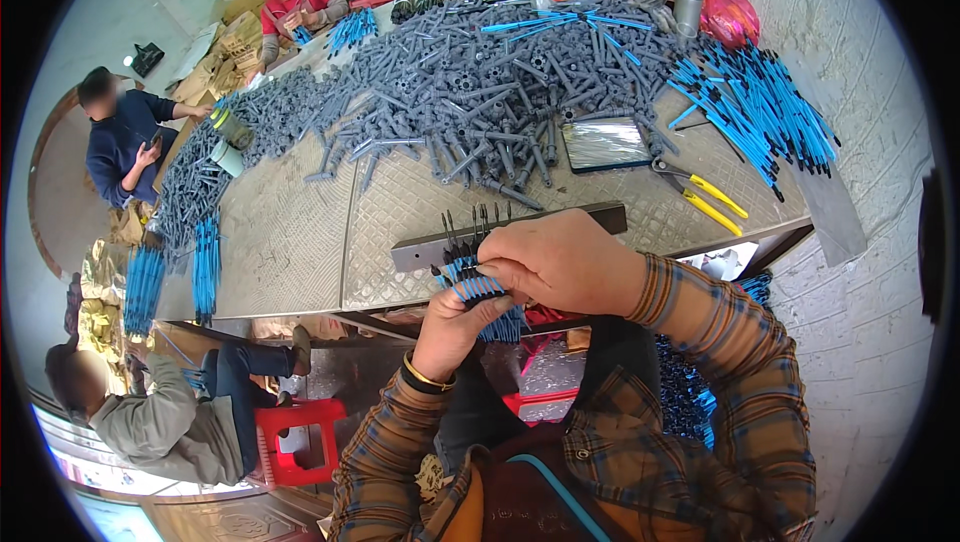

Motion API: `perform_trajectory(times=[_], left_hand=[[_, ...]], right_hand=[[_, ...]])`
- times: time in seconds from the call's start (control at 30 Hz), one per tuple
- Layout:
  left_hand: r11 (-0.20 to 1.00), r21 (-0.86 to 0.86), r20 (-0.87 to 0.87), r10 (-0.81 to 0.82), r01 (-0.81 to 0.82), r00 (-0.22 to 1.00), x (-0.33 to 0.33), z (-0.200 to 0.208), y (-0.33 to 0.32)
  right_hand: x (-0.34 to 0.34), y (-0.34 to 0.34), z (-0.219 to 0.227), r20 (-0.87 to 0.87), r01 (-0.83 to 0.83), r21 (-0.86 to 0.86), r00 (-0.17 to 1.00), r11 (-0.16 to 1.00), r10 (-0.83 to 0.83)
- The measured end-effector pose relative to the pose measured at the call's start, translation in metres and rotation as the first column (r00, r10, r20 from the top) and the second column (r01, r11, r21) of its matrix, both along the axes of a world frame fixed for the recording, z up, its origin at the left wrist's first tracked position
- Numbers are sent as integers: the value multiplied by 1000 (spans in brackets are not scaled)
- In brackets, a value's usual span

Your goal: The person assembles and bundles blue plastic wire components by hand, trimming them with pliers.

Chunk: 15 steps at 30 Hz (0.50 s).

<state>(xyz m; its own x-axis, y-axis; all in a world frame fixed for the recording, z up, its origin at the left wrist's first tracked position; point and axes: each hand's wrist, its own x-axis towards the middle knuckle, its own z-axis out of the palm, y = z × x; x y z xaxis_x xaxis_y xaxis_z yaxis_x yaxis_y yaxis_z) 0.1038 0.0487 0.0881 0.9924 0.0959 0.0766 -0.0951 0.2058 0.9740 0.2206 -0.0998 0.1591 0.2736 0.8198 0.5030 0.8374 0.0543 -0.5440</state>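
Grey heap [455, 92] beyond bundle [506, 327] and perhaps metal bar [412, 256]

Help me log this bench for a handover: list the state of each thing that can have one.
Blue rod bundle: gripped
Left hand: closed
Right hand: fingers curled at the bundle
Yellow-handled pliers: handles spread
Grey plastic parts: heaped loose
Grey tumbler: upright
Pink bag: bulging
Red stool: occupied

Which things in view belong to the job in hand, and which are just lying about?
Likely in the job:
bundle of blue sticks, gripped by left hand and right hand
loose blue sticks, similar
dark bar, just behind the bundle

Probably lying about:
yellow-handled pliers, untouched
red plastic bag
grey cup
grey pieces, heaped; link unclear
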Motion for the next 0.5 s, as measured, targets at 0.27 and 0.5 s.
perform_trajectory(times=[0.27, 0.5], left_hand=[[999, 23, 9, -35, 34, 999, -1, 5, 0], [995, 62, -14, -72, 73, 997, -2, 1, 6]], right_hand=[[0, 2, 0, 135, -10, -1, 991, 1000, 10], [2, 4, 9, 278, -63, -77, 957, 995, 82]])
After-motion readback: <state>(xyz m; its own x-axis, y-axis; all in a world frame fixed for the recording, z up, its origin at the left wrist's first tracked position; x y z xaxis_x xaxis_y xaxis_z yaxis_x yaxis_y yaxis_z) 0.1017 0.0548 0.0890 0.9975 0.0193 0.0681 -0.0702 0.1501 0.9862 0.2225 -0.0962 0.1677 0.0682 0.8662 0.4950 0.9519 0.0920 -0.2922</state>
